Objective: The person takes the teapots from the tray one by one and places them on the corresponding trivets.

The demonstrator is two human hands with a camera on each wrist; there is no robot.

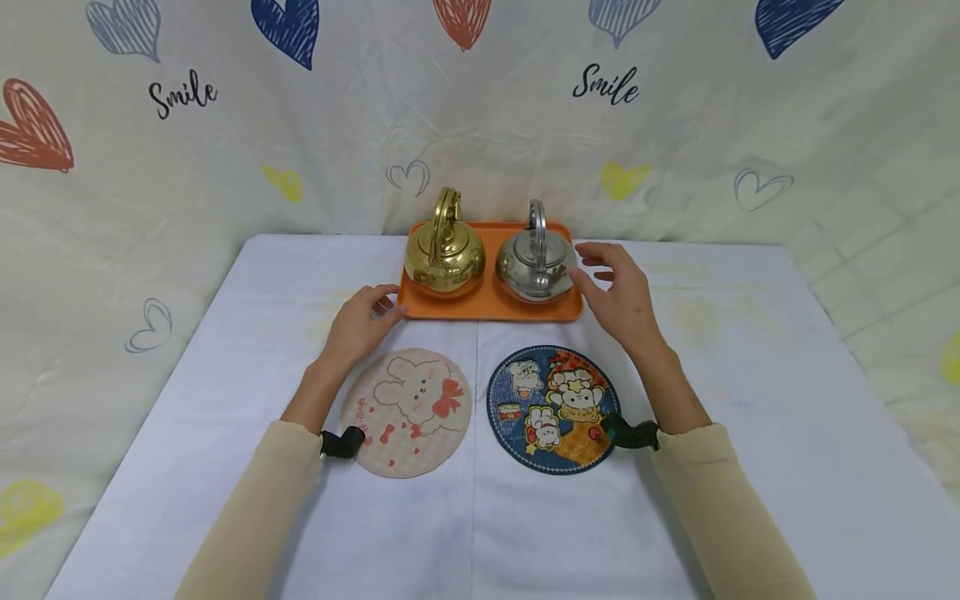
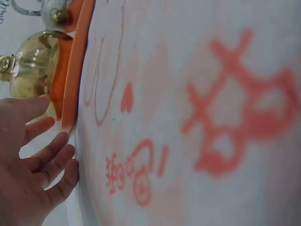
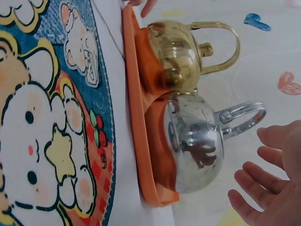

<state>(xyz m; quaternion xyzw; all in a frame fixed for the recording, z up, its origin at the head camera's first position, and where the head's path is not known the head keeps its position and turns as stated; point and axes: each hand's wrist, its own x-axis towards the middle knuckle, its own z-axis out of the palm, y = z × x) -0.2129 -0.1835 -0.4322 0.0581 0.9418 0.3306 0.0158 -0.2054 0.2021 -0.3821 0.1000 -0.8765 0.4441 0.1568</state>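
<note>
A gold teapot [image 1: 446,250] and a silver teapot [image 1: 536,260] stand side by side on an orange tray [image 1: 487,310] at the table's back edge. My left hand [image 1: 362,323] is at the tray's front left corner, fingers loosely bent and holding nothing; whether a fingertip touches the rim I cannot tell. Beside the silver teapot, on its right, my right hand [image 1: 618,293] is spread with nothing in it. The right wrist view shows a gap between those fingers [image 3: 256,188] and the silver pot. Both pots have their arched handles upright.
In front of the tray lie two round mats: a pink rabbit mat [image 1: 407,412] on the left and a dark blue cartoon mat [image 1: 555,412] on the right. A white cloth [image 1: 765,467] covers the table. Behind it hangs a heart-patterned curtain [image 1: 510,125].
</note>
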